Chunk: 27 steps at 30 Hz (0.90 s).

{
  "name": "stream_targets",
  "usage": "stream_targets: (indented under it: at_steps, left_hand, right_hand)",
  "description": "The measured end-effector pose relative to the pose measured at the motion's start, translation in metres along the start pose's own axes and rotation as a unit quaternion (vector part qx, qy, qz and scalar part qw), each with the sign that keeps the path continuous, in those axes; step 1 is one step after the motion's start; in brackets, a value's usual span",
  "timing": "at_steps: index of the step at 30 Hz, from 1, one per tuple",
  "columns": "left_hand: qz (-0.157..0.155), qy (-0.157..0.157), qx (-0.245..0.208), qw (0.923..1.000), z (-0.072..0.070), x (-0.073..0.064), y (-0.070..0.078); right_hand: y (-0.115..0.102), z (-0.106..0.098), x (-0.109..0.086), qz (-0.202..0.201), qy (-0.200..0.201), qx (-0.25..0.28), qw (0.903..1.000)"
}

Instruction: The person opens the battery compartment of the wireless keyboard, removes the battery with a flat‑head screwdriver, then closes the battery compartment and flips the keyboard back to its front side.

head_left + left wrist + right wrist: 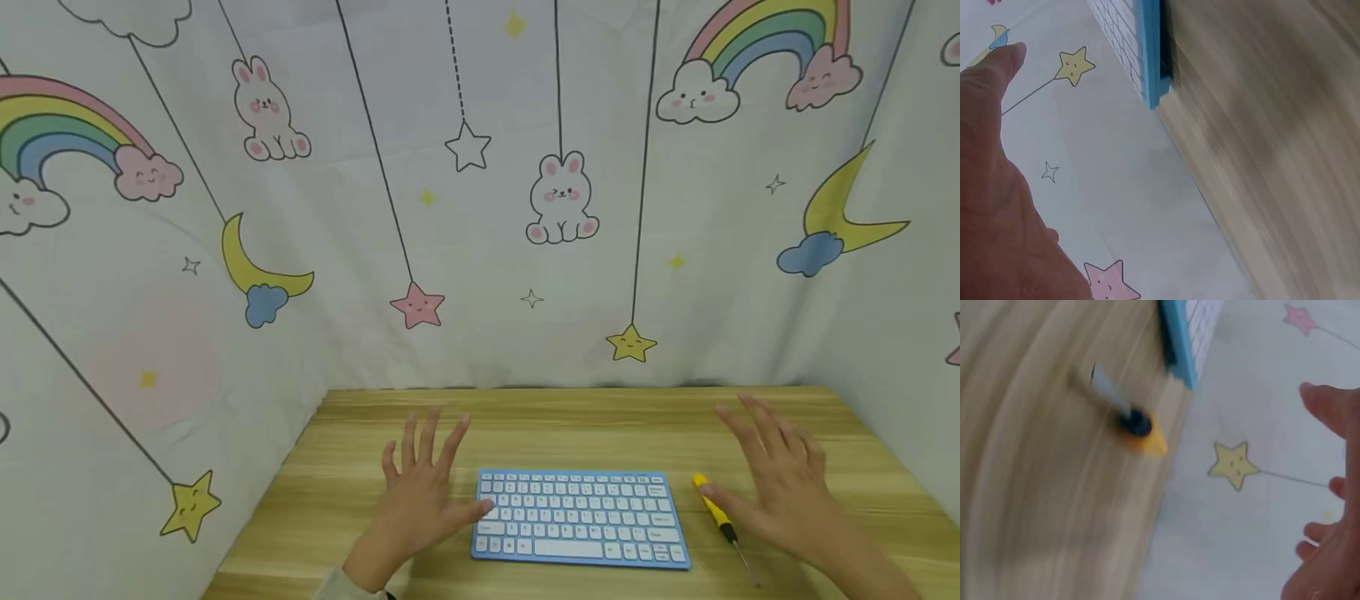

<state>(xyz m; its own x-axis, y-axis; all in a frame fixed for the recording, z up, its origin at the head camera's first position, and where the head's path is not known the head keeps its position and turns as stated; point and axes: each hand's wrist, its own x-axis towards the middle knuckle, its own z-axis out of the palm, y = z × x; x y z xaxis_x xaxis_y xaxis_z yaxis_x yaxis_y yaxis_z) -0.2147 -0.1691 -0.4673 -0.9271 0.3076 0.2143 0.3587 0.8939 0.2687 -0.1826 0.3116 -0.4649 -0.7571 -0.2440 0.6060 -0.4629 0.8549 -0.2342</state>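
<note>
A blue keyboard (581,518) with white keys lies on the wooden table between the two hands. My left hand (420,500) is at its left side, fingers spread, its thumb overlapping the left edge keys in the head view. To the right lies a screwdriver (718,510) with a yellow and black handle, its metal shaft pointing toward me. My right hand (783,492) hovers beside it with fingers spread and nothing in them; the thumb overlaps the yellow handle in the head view. In the right wrist view the screwdriver (1138,425) appears blurred, apart from the hand.
The wooden table (570,425) runs back to a white curtain (480,233) printed with rabbits, stars, moons and rainbows. The same cloth hangs along the left and right sides. A light sleeve (343,586) shows at the left wrist.
</note>
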Motion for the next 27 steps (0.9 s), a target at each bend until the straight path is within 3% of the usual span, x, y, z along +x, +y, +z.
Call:
stream_targets:
  at_steps: [3, 6, 9, 12, 15, 17, 21, 24, 27]
  left_hand:
    - [0.047, -0.026, -0.054, 0.9971, 0.006, 0.005, 0.010]
    - [0.082, -0.062, -0.087, 0.9909, 0.013, 0.010, 0.019]
    - [0.096, -0.097, -0.092, 0.9864, 0.023, 0.014, 0.024]
    - [0.107, -0.117, -0.086, 0.9836, 0.032, 0.015, 0.029]
    - [0.111, -0.131, -0.070, 0.9827, 0.040, 0.016, 0.033]
    - [0.111, -0.138, -0.064, 0.9821, 0.042, 0.018, 0.035]
    - [0.105, -0.157, -0.062, 0.9800, 0.045, 0.021, 0.038]
    - [0.102, -0.176, -0.052, 0.9776, 0.045, 0.022, 0.040]
    - [0.102, -0.187, -0.040, 0.9763, 0.044, 0.022, 0.042]
  right_hand:
    - [-0.012, 0.004, -0.002, 0.037, -0.025, 0.076, 0.9961]
    - [-0.024, 0.009, -0.003, 0.091, -0.077, 0.134, 0.9838]
    - [-0.035, 0.015, -0.006, 0.146, -0.130, 0.192, 0.9617]
    - [-0.043, 0.021, -0.009, 0.205, -0.162, 0.245, 0.9335]
    - [-0.047, 0.024, -0.008, 0.270, -0.196, 0.265, 0.9048]
    - [-0.048, 0.026, -0.006, 0.316, -0.220, 0.281, 0.8789]
    - [-0.048, 0.030, 0.000, 0.398, -0.245, 0.354, 0.8104]
    - [-0.046, 0.033, 0.002, 0.437, -0.238, 0.411, 0.7637]
    - [-0.045, 0.035, 0.003, 0.464, -0.217, 0.454, 0.7286]
